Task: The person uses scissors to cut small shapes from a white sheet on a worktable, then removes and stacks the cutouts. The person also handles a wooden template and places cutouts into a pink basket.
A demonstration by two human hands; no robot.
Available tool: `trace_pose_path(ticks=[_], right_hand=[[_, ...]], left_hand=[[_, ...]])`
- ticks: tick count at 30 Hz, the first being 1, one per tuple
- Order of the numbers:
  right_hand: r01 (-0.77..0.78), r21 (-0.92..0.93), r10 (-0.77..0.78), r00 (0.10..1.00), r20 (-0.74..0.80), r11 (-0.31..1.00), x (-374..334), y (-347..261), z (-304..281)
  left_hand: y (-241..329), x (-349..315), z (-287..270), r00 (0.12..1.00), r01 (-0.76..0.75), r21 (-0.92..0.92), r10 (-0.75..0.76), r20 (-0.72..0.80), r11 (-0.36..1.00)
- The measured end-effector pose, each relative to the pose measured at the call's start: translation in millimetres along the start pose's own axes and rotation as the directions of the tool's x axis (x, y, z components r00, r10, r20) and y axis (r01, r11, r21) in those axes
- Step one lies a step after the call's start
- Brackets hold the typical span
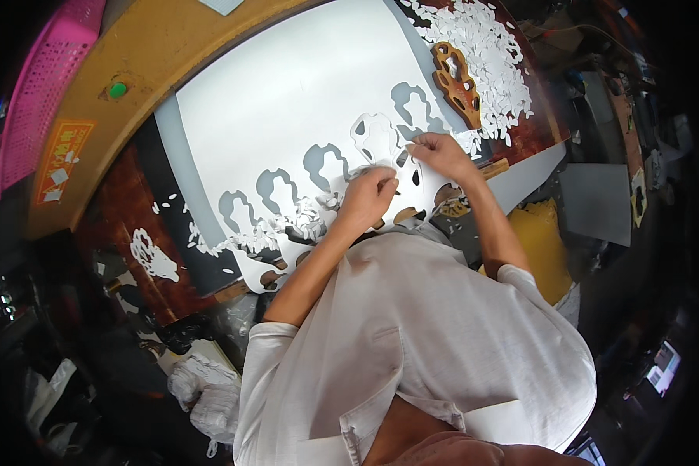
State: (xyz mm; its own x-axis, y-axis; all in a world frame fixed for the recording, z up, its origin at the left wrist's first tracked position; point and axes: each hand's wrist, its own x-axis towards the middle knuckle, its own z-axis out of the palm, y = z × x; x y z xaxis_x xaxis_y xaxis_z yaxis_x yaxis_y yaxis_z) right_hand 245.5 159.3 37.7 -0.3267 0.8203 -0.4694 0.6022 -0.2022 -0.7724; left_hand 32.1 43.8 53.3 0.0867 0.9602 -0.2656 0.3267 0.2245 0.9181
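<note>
A large white sheet [287,70] lies on the work surface, with a row of shaped openings along its near side. Between my hands is a white cut-out piece [376,137] with small holes. My right hand [441,157] is closed, thumb and fingers pinching this piece at its right edge. My left hand [367,199] is also closed at its near left side, fingertips pressed together; what they hold is hidden. Small white scraps [307,219] lie beside my left wrist. A brown cutting die [457,84] with several oval openings rests at the sheet's right.
A heap of white scraps [493,66] covers the far right. Stacked cut-out pieces [154,256] lie at the left. A yellow-brown machine beam [144,78] with a green button [117,90] curves along the far left, a pink basket [46,93] beyond it. A yellow bag [540,248] stands at right.
</note>
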Motion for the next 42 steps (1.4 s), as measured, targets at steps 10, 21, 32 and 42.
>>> trace_pose_path(ticks=[10,21,32,42], right_hand=[[-0.135,0.644,-0.181,0.898,0.401,0.753,28,0,-6],[0.116,0.074,-0.105,0.985,-0.139,0.99,16,10,14],[0.181,-0.175,-0.237,0.888,-0.394,0.968,19,1,15],[0.195,-0.13,-0.232,0.868,-0.438,0.972,19,0,23]], left_hand=[[31,36,36,0.986,0.125,0.352,-0.076,-0.148,0.928],[6,37,-12,0.968,0.185,-0.179,-0.211,-0.138,0.966],[-33,-23,-12,0.747,-0.031,-0.497,-0.31,-0.588,0.867],[-35,-29,-21,0.609,-0.044,-0.562,-0.423,-0.67,0.826]])
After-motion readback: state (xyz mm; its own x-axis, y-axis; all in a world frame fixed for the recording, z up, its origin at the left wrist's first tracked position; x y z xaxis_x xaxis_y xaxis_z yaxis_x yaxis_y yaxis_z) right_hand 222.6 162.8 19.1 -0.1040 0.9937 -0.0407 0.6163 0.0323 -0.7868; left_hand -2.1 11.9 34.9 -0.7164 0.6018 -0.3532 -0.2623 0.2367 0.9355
